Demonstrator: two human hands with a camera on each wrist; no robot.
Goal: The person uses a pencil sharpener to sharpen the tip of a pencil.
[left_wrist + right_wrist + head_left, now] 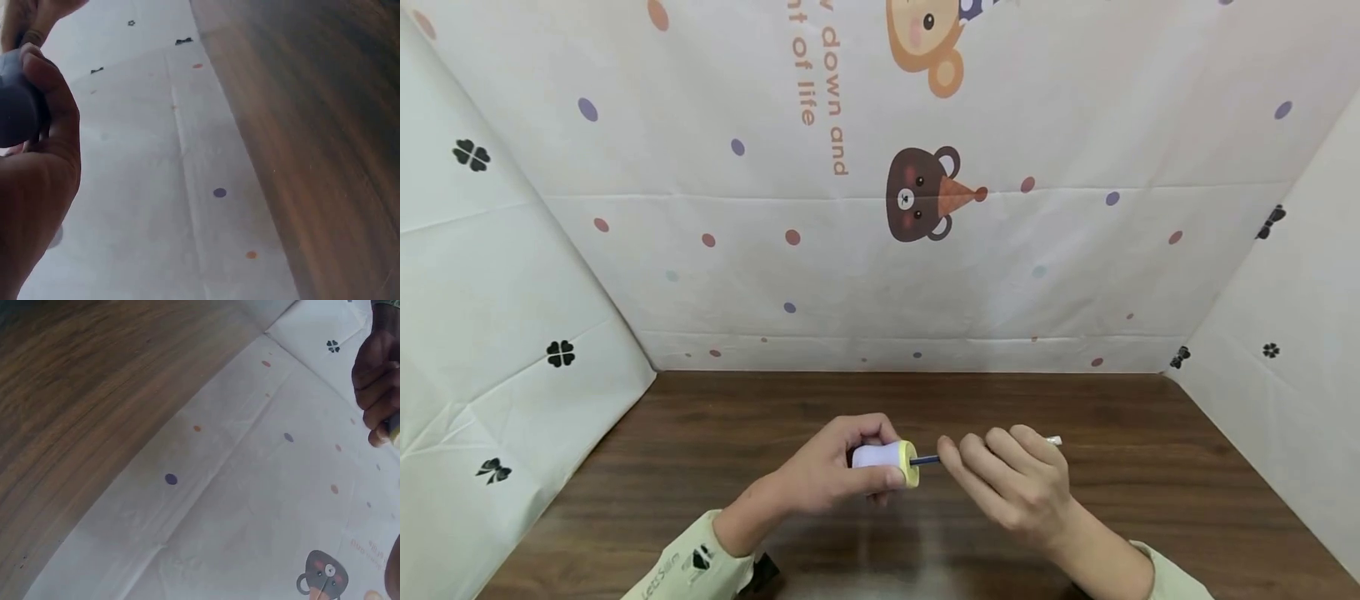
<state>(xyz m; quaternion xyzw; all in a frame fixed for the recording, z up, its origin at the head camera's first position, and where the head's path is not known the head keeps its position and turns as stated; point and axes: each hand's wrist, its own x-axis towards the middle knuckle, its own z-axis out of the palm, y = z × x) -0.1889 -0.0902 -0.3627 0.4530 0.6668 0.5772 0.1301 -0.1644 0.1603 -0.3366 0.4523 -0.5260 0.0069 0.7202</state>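
A lavender pencil sharpener [877, 456] with a yellow end sits in my left hand [816, 473], thumb along the near side and fingers around the far side. From its yellow end a dark blue pencil [928, 459] sticks out, its tip hidden inside. My right hand [1015, 482] grips that pencil with curled fingers, and a whitish pencil end shows past the knuckles. The left wrist view has the sharpener [19, 109] as a dark shape at its left edge. Part of the left hand [378, 387] appears at the right edge of the right wrist view.
Both hands are above a dark wooden table [737, 408]. A pale printed cloth [850, 275] with dots and cartoon animals stands behind it. White side cloths [497, 292] with black clover and bow prints flank the table.
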